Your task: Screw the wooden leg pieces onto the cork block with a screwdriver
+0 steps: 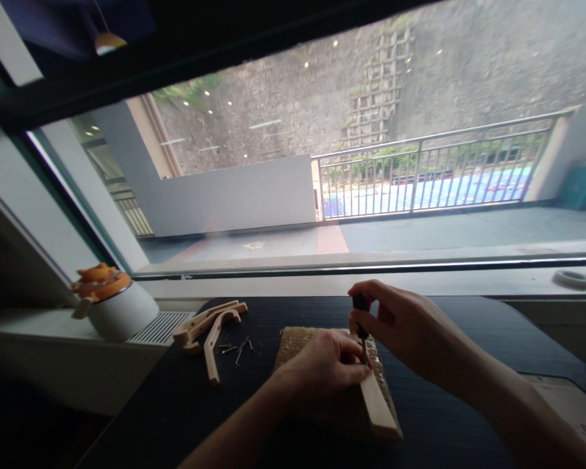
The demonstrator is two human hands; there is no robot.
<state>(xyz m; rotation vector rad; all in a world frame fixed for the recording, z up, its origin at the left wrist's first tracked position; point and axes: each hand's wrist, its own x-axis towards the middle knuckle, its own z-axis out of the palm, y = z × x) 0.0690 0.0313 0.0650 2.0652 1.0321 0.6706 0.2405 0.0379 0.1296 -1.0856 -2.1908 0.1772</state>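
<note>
My right hand [395,326] grips the black handle of a screwdriver [360,307] held nearly upright. The shaft points down at a pale wooden piece [378,404], which lies along the right side of a brown pad in a clear wrap [293,342]. My left hand [325,361] rests over the pad, its fingers closed on the wooden piece around the screwdriver's tip. Those fingers hide the tip and any screw under it. To the left on the black table [166,417] lie curved wooden parts with holes [212,345] and several loose screws [241,348].
A white pot with an orange animal-shaped top [122,312] stands on the ledge to the left. A roll of tape [570,279] sits on the windowsill at right. A flat device [566,404] lies near the table's right edge. A large window borders the table's far side.
</note>
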